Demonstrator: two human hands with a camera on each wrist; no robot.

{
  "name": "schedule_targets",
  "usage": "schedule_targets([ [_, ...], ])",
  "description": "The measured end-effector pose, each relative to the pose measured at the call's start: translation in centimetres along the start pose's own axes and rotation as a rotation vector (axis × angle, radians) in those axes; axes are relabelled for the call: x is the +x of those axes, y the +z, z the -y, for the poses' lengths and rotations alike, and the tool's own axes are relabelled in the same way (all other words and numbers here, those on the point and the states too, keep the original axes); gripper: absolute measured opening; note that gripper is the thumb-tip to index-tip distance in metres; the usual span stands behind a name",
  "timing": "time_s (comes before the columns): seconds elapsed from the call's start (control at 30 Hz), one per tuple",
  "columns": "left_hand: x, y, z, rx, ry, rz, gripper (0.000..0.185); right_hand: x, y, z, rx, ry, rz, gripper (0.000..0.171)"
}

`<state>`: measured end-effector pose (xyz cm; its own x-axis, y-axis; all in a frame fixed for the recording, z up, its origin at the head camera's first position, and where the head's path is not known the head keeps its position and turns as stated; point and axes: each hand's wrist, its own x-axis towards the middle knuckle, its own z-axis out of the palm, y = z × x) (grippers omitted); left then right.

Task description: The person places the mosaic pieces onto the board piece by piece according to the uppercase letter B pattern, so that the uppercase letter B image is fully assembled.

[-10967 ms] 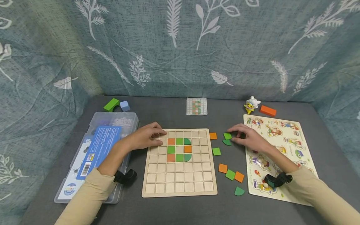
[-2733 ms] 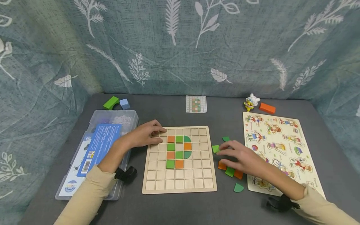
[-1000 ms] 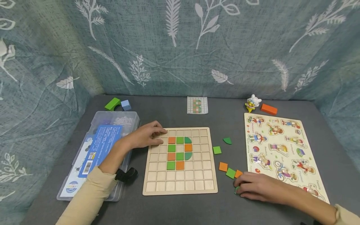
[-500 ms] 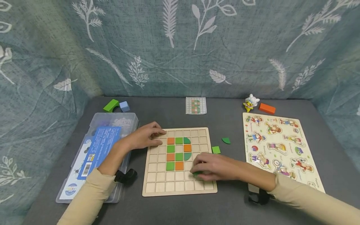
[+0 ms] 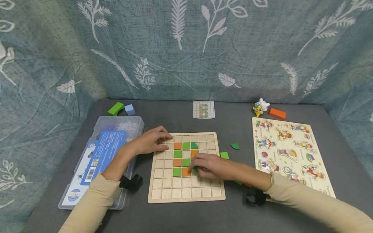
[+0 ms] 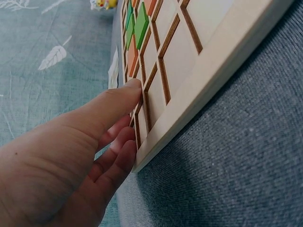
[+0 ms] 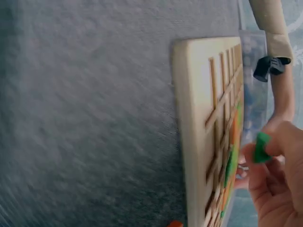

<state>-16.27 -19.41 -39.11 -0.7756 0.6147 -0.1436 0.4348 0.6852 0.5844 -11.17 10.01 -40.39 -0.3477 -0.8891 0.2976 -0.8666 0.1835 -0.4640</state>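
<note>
A wooden grid board (image 5: 186,191) lies in front of me with orange and green tiles (image 5: 177,154) set in its upper middle cells. My left hand (image 5: 158,141) rests on the board's top-left corner (image 6: 156,101), fingers laid flat against it. My right hand (image 5: 194,167) hovers over the board's middle, just right of the bottom orange tile (image 5: 186,171). It pinches a dark green quarter-round piece (image 7: 260,147), mostly hidden under the fingers in the head view. A green square (image 5: 224,155) and a green quarter-round (image 5: 234,146) lie loose to the right of the board.
A pattern card (image 5: 204,109) lies behind the board. A clear plastic box (image 5: 116,124) with a blue leaflet sits at the left, with green and blue blocks (image 5: 115,108) behind it. A character puzzle board (image 5: 288,152), a toy duck (image 5: 260,107) and an orange block (image 5: 277,113) sit at the right.
My right hand picked up a green quarter-round from the table at the front right and carried it left and up over the board. The left hand has stayed put.
</note>
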Motion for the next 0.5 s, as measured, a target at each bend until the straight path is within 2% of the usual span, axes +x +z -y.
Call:
schedule_targets([
  [0.2, 0.0, 0.1, 0.1, 0.006, -0.009, 0.003, 0.041, -0.2, 0.1, 0.1, 0.152, 0.16, -0.023, 0.02],
  [0.4, 0.0, 0.0, 0.1, -0.008, 0.01, -0.008, 0.041, -0.4, 0.5, 0.6, 0.234, 0.301, -0.029, 0.017],
  [0.5, 0.0, 0.1, 0.1, -0.007, 0.019, -0.014, 0.04, -0.6, 1.0, 1.0, 0.221, 0.346, -0.033, 0.014],
])
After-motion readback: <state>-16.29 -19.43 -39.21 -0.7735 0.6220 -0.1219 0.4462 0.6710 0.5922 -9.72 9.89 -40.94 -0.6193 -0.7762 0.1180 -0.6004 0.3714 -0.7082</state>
